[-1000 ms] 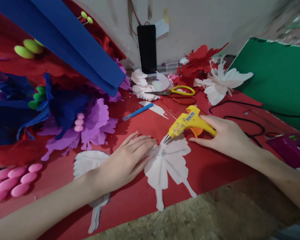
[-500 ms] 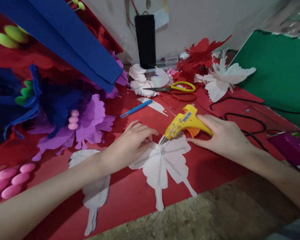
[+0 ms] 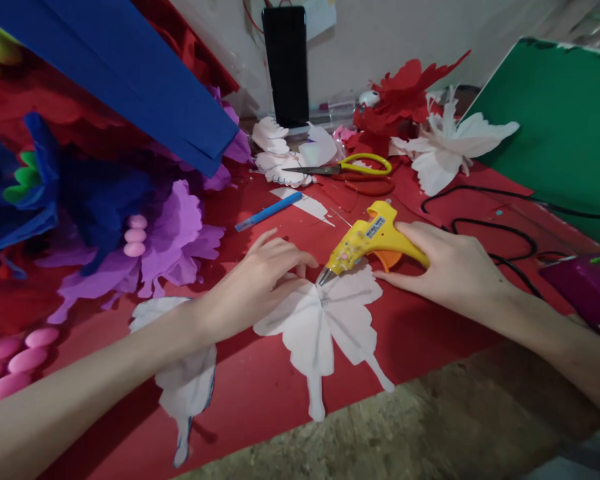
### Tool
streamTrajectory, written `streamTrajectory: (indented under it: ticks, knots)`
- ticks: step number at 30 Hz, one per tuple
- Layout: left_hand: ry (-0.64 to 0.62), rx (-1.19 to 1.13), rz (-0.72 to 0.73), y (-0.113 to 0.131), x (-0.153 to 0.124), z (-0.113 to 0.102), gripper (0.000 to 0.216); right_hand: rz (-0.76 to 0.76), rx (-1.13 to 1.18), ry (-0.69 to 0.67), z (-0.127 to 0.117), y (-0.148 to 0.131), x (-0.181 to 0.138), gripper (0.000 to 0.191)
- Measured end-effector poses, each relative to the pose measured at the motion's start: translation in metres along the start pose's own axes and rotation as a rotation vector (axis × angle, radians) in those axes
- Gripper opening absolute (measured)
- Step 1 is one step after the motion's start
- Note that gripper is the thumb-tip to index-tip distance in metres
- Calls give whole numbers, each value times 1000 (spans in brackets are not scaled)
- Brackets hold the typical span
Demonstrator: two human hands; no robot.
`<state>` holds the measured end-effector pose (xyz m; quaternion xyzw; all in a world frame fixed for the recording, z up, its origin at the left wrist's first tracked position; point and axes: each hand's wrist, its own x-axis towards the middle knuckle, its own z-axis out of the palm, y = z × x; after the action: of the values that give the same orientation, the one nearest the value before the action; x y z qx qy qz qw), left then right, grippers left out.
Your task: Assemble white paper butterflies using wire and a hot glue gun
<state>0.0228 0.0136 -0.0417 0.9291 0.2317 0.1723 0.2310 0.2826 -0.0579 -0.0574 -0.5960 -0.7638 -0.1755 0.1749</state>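
A white paper butterfly (image 3: 307, 343) lies near the front edge of the red tabletop, with grey lines along its wings. At its upper left wing is my left hand (image 3: 275, 270), fingers curled and thumb against the paper. My right hand (image 3: 443, 267) is wrapped round the handle of a yellow glue gun (image 3: 355, 243) with an orange trigger. The gun's metal nozzle points down and left at the butterfly's centre, close to my left fingertips. Partly under my left forearm rests a stack of white paper wing shapes (image 3: 187, 380).
Scissors (image 3: 350, 167), a blue pen (image 3: 269, 211) and white paper scraps lie behind my hands. A phone (image 3: 287, 67) stands against the wall. Purple paper butterflies (image 3: 173, 233) and blue sheets (image 3: 145, 80) crowd the left. A black cord (image 3: 500, 230) and a green board (image 3: 555, 127) are right.
The view has shifted slightly, so the background sits a little higher and further left. Both hands, the glue gun and the butterfly keep nearly the same positions.
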Motion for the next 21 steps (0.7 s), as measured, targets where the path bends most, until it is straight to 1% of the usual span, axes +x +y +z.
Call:
streamTrajectory:
  ticks: [2, 4, 7, 10, 11, 13, 16, 19, 21]
  knots:
    - [-3, 6, 0, -1, 0, 3, 11, -22, 2, 23, 0, 0, 0, 53]
    - [10, 16, -4, -2, 0, 5, 12, -12, 14, 19, 0, 0, 0, 53]
    - [45, 36, 10, -2, 0, 4, 12, 40, 56, 14, -2, 2, 1, 57]
    - [72, 62, 37, 1, -1, -1, 12, 98, 89, 34, -7, 7, 4, 66]
    - [79, 71, 46, 2, -2, -3, 13, 124, 108, 22, -11, 9, 6, 69]
    - [81, 93, 68, 5, -5, -6, 15, 196, 177, -42, -18, 12, 11, 73]
    - [56, 135, 87, 10, -15, -9, 21, 352, 298, -154, -29, 17, 17, 73]
    - [20, 224, 123, 17, -29, -8, 23, 499, 327, -163, -33, 25, 19, 72]
    - [22, 289, 171, 23, -38, -8, 25, 576, 272, -169, -31, 31, 19, 68]
